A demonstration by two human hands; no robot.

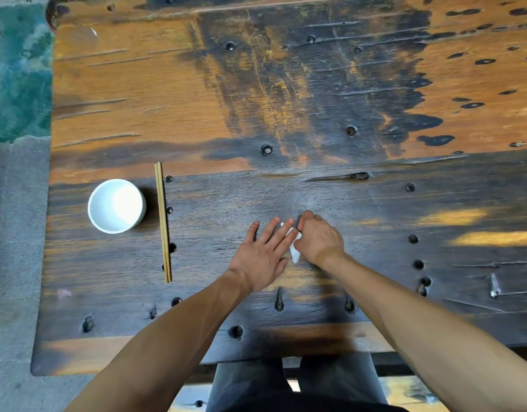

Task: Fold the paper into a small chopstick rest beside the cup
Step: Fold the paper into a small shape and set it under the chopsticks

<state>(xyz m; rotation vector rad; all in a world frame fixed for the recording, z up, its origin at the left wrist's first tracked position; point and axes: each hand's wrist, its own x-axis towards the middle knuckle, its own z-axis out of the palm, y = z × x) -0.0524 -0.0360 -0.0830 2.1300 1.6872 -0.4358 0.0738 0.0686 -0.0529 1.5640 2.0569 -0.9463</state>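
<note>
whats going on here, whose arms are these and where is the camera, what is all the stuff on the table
No machine here: these are a person's two bare arms, filmed by one camera worn on their head, looking forward and down. They sit at a worn wooden table.

On its left side stands a white cup, and just right of it lies a pair of chopsticks side by side.

In the middle, the left hand lies flat with straight fingers on a small white paper. The right hand is curled over the paper's other side; its grip appears to pinch or press a fold, though the fingers are hidden. Most of the paper is covered.
</note>
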